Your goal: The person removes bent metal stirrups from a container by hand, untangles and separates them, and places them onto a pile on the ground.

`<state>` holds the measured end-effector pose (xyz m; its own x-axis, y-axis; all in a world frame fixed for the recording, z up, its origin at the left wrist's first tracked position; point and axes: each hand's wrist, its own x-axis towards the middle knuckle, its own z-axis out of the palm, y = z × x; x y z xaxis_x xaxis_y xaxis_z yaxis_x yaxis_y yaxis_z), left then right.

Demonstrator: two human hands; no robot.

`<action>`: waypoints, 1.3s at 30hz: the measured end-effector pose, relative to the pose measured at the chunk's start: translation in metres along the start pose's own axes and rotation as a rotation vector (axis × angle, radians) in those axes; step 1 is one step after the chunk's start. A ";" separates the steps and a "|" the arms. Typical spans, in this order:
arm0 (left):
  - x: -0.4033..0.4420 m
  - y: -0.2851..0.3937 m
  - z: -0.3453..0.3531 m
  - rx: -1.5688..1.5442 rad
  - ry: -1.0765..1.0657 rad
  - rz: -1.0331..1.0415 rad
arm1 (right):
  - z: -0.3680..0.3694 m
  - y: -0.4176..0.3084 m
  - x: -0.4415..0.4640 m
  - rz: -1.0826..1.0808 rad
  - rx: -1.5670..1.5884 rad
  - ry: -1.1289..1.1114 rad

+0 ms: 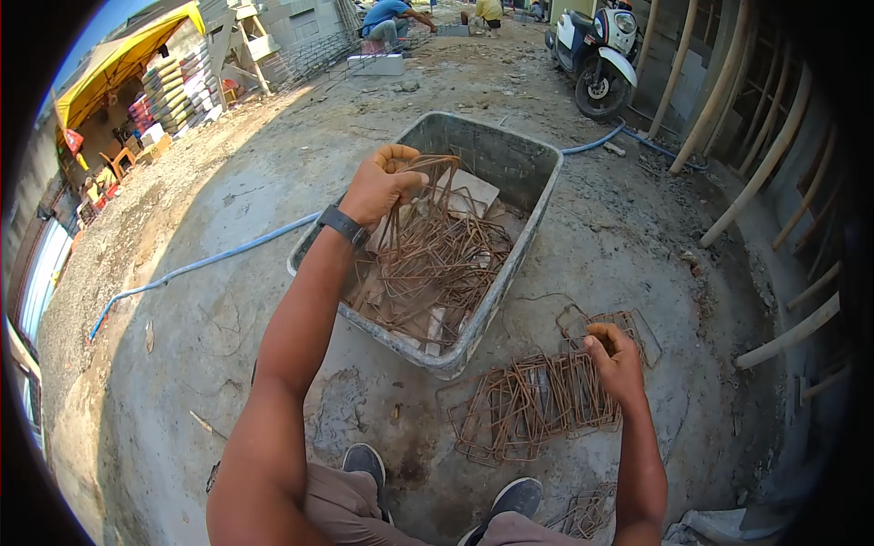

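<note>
My left hand (387, 185), with a dark watch on its wrist, is closed around several rusty rebar stirrups (441, 164) and holds them up above a black plastic tub (537, 214). Below them a tangle of bent stirrups (446, 259) lies inside the tub with some broken flat pieces (469, 193). To the right, my right hand (617, 364) hovers over or touches a row of rectangular stirrups (533, 405) on the concrete. Its fingers are curled with thumb and fingertips close together; what they grip, if anything, is hard to make out against the wires behind.
A blue hose (209, 259) runs behind the tub. More stirrups (587, 511) lie near my right foot. Wooden poles (765, 187) lean along the right side, by a parked scooter (601, 59). Another person (390, 20) crouches far back, near stacked sacks (168, 96) under a yellow canopy.
</note>
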<state>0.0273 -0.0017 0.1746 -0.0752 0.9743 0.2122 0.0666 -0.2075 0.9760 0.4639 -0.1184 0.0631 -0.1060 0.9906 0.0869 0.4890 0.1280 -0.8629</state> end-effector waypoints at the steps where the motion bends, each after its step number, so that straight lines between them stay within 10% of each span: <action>1: -0.003 0.013 0.008 -0.017 -0.078 0.040 | 0.000 -0.012 0.005 -0.020 0.008 -0.029; 13: -0.066 0.052 0.115 -0.658 -0.437 -0.061 | 0.038 -0.107 0.018 -0.343 0.316 0.037; 20: -0.048 0.003 0.110 0.238 -0.496 0.183 | 0.021 -0.046 -0.012 -0.012 0.174 0.011; 30: 0.042 -0.215 -0.039 0.840 -0.495 -0.389 | 0.029 0.129 -0.052 0.291 -0.278 -0.071; 39: 0.062 -0.250 0.003 1.475 -0.744 -0.352 | 0.013 0.130 -0.034 0.181 -0.544 -0.035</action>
<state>0.0085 0.1107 -0.0569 0.1349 0.8682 -0.4776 0.9882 -0.1530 0.0009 0.5195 -0.1357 -0.0589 -0.0034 0.9980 -0.0627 0.8763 -0.0272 -0.4810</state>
